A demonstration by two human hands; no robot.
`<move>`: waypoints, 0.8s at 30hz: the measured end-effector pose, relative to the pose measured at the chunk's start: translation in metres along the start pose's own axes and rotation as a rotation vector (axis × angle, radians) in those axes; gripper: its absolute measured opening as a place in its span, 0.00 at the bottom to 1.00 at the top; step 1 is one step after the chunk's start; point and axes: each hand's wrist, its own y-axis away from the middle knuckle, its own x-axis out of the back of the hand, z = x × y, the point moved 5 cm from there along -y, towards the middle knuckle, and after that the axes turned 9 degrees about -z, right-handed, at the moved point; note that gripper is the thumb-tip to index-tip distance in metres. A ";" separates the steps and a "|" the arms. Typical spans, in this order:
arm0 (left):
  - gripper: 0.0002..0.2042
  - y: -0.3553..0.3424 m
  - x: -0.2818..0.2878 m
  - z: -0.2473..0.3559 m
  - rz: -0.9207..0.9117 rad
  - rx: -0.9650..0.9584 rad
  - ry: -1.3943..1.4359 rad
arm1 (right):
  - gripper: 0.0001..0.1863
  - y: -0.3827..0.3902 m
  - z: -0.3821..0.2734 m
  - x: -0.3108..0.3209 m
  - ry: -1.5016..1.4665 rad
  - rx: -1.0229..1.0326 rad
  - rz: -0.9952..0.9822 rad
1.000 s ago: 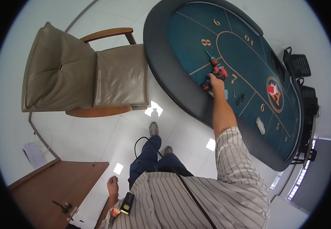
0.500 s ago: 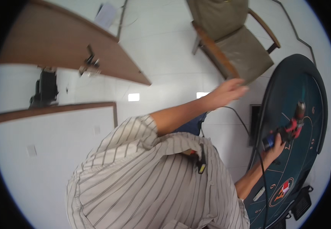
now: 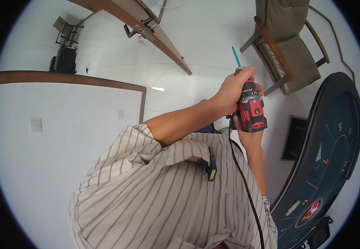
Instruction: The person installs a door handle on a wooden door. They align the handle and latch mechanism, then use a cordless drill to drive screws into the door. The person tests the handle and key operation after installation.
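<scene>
A red and black cordless drill (image 3: 253, 114) is held out in front of me, its nose pointing away. From its front end sticks a thin teal-shanked driver bit (image 3: 236, 57). My left hand (image 3: 233, 90) is closed around the chuck and collar at the nose, thumb across the top. Below the drill body, my right hand (image 3: 246, 137) is closed on the handle, which is mostly hidden behind the body and my wrist.
A dark green felt gaming table (image 3: 318, 176) with a padded rim stands at the right. Beyond are an olive armchair (image 3: 301, 62) and an open wooden door (image 3: 163, 43). A white wall (image 3: 72, 137) fills the left. A black cable (image 3: 246, 182) hangs down my front.
My right hand has brought the drill from over the table to in front of me. My left hand, empty before, now grips its chuck. The view has shifted, showing more behind the door.
</scene>
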 end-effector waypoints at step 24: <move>0.33 0.033 0.395 0.253 0.546 -0.654 -1.828 | 0.25 -0.144 -0.044 -0.341 -1.506 -0.303 0.204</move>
